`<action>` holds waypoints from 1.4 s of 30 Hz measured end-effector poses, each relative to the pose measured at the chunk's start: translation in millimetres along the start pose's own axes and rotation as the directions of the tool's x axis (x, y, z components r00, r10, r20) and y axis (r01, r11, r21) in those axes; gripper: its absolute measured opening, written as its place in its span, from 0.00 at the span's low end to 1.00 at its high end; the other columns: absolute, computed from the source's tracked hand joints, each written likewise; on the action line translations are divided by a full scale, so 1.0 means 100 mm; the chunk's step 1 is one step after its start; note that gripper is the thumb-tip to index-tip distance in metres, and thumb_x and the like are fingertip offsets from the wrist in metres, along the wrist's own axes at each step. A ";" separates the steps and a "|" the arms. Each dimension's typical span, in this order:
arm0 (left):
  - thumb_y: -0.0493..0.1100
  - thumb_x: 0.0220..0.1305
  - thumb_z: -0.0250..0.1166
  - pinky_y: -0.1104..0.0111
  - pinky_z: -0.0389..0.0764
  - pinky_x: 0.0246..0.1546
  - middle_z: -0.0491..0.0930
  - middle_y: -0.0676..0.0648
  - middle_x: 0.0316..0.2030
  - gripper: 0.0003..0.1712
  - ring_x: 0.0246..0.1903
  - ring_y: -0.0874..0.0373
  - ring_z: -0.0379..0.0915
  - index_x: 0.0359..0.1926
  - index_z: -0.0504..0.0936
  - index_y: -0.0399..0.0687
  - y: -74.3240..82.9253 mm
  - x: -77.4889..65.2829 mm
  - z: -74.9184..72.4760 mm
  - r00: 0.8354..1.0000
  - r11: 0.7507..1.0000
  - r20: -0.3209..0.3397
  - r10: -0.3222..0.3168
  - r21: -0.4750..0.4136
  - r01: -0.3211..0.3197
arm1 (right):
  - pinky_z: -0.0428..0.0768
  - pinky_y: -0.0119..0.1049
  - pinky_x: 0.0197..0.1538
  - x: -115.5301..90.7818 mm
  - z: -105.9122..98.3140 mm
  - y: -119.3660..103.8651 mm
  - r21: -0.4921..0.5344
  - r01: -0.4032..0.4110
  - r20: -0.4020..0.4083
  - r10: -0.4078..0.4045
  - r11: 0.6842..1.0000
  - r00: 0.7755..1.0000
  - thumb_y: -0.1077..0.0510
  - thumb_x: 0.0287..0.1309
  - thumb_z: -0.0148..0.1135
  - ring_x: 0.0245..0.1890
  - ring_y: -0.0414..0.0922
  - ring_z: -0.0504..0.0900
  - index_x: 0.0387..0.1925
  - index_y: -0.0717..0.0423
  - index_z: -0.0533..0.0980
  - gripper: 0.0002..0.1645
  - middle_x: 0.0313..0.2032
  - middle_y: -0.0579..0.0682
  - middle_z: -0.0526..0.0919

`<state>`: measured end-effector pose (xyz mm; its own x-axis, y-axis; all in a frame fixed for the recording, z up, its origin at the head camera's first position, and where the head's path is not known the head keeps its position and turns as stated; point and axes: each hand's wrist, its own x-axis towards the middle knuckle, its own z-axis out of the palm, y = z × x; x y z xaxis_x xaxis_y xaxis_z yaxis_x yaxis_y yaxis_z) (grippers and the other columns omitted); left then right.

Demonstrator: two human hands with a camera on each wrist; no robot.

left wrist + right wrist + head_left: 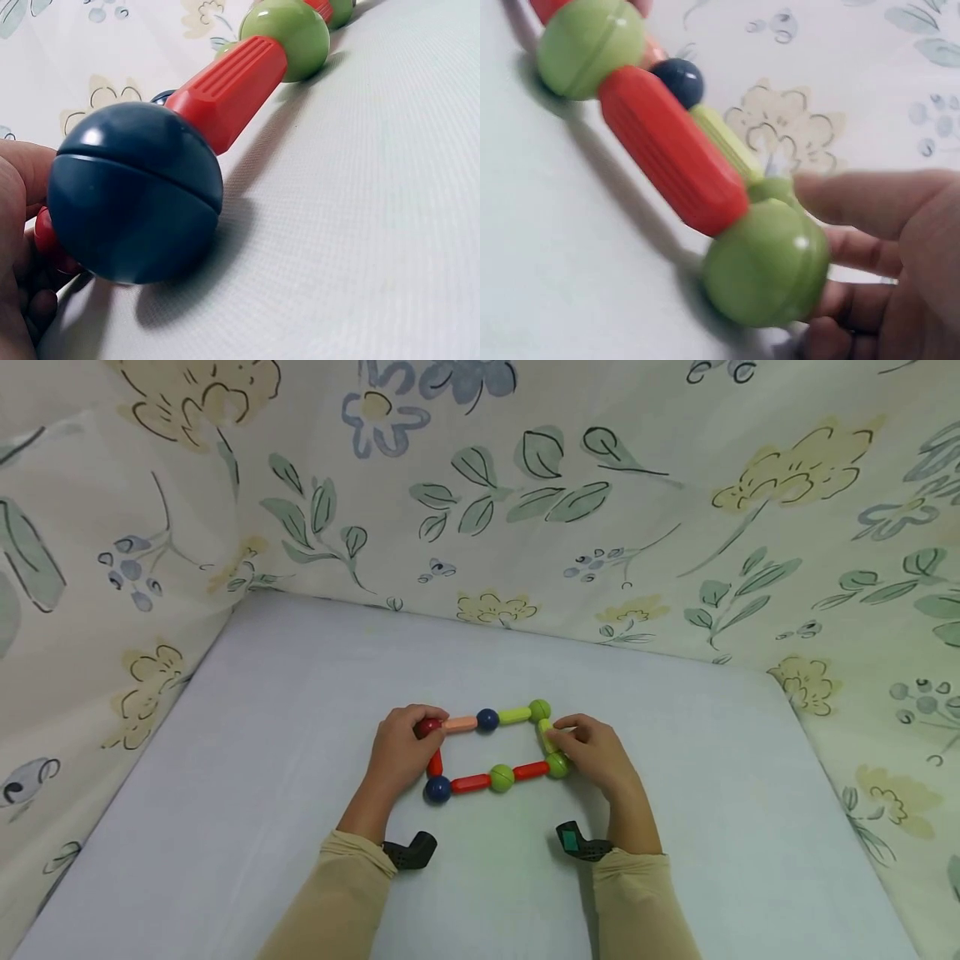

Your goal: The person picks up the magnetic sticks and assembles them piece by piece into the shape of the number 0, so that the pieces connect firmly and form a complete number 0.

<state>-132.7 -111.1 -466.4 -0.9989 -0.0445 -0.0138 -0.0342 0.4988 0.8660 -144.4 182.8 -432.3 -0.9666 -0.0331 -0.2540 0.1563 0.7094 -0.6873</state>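
Note:
Balls and rods join end to end in a closed four-sided frame on the white table. My left hand [402, 747] grips the red ball [428, 727] at the far left corner. From it run an orange rod [460, 724] and a red rod [434, 764]. At the near left corner sits a dark blue ball [135, 195]. On the right side, my right hand [596, 750] pinches a yellow-green rod [547, 737] between a far green ball [540, 710] and a near green ball [769, 262]. The near side has red rods [671, 150] around another green ball [502, 777].
Along the far side, a second dark blue ball [487, 720] joins the orange rod to another yellow-green rod [515, 716]. A floral cloth [495, 543] hangs behind and beside the white table [262, 693]. Black devices [412, 852] are strapped at both wrists.

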 end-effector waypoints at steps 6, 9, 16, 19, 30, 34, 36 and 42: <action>0.43 0.63 0.66 0.60 0.78 0.43 0.80 0.49 0.46 0.12 0.46 0.52 0.70 0.47 0.85 0.57 0.02 0.00 0.00 1.000 1.000 0.010 -0.007 0.010 0.007 | 0.72 0.34 0.35 -0.02 -0.04 0.06 0.119 0.061 0.090 -0.072 0.991 0.993 0.49 0.56 0.70 0.33 0.46 0.73 0.44 0.56 0.73 0.21 0.31 0.50 0.76; 0.43 0.63 0.66 0.59 0.78 0.44 0.80 0.48 0.46 0.12 0.47 0.51 0.70 0.47 0.85 0.57 0.03 0.00 -0.01 1.000 1.000 0.011 -0.015 0.009 0.015 | 0.70 0.34 0.33 -0.02 -0.02 0.06 0.116 0.083 0.100 -0.095 0.990 0.990 0.49 0.54 0.73 0.33 0.46 0.71 0.39 0.55 0.72 0.22 0.31 0.49 0.73; 0.45 0.62 0.67 0.61 0.76 0.44 0.80 0.50 0.44 0.12 0.45 0.53 0.71 0.48 0.85 0.56 0.06 -0.03 -0.01 1.000 1.000 0.024 0.013 0.019 -0.014 | 0.71 0.35 0.32 0.00 -0.02 0.07 0.057 0.067 0.038 -0.069 0.996 0.997 0.49 0.54 0.72 0.33 0.47 0.72 0.39 0.54 0.73 0.19 0.32 0.49 0.75; 0.47 0.63 0.68 0.61 0.76 0.44 0.80 0.50 0.44 0.13 0.45 0.53 0.72 0.49 0.85 0.55 0.06 -0.04 -0.01 0.999 0.999 0.026 0.031 0.031 -0.032 | 0.72 0.36 0.34 -0.01 -0.04 0.06 0.066 0.054 0.070 -0.059 0.996 0.996 0.48 0.53 0.73 0.34 0.47 0.73 0.44 0.53 0.73 0.22 0.34 0.50 0.76; 0.49 0.63 0.66 0.64 0.72 0.39 0.80 0.53 0.32 0.12 0.39 0.56 0.71 0.47 0.85 0.58 0.08 -0.02 0.00 1.000 1.000 0.031 -0.005 0.008 0.005 | 0.76 0.36 0.30 0.02 -0.05 0.03 0.071 0.035 -0.021 -0.034 0.997 0.999 0.49 0.57 0.69 0.29 0.47 0.74 0.51 0.51 0.72 0.24 0.41 0.52 0.81; 0.49 0.64 0.65 0.67 0.67 0.25 0.76 0.52 0.20 0.11 0.24 0.55 0.70 0.47 0.84 0.59 0.09 -0.02 0.03 0.999 1.000 0.053 0.004 -0.011 -0.004 | 0.78 0.37 0.37 0.05 -0.05 0.02 0.117 0.028 -0.160 -0.009 0.993 0.987 0.49 0.61 0.65 0.38 0.50 0.78 0.52 0.52 0.75 0.20 0.48 0.52 0.82; 0.49 0.65 0.65 0.68 0.64 0.19 0.73 0.51 0.16 0.10 0.18 0.55 0.68 0.46 0.84 0.60 0.10 -0.03 0.04 0.998 1.000 0.069 0.001 -0.003 0.000 | 0.79 0.37 0.39 0.07 -0.04 0.03 0.164 0.026 -0.187 0.005 0.986 0.982 0.51 0.63 0.63 0.41 0.50 0.81 0.54 0.52 0.74 0.20 0.52 0.52 0.80; 0.51 0.63 0.66 0.64 0.67 0.29 0.72 0.53 0.15 0.09 0.21 0.54 0.68 0.44 0.85 0.61 0.08 -0.05 0.07 0.996 0.997 0.079 0.049 0.049 -0.053 | 0.78 0.35 0.37 0.10 0.04 0.02 0.197 0.022 -0.155 0.009 0.980 0.988 0.51 0.62 0.64 0.37 0.49 0.79 0.55 0.52 0.73 0.22 0.44 0.54 0.78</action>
<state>-128.3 -101.1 -462.9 -0.9987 0.0489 -0.0106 0.0176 0.5423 0.8400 -152.7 180.9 -439.0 -0.9850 0.0826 -0.1514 0.1716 0.5556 -0.8135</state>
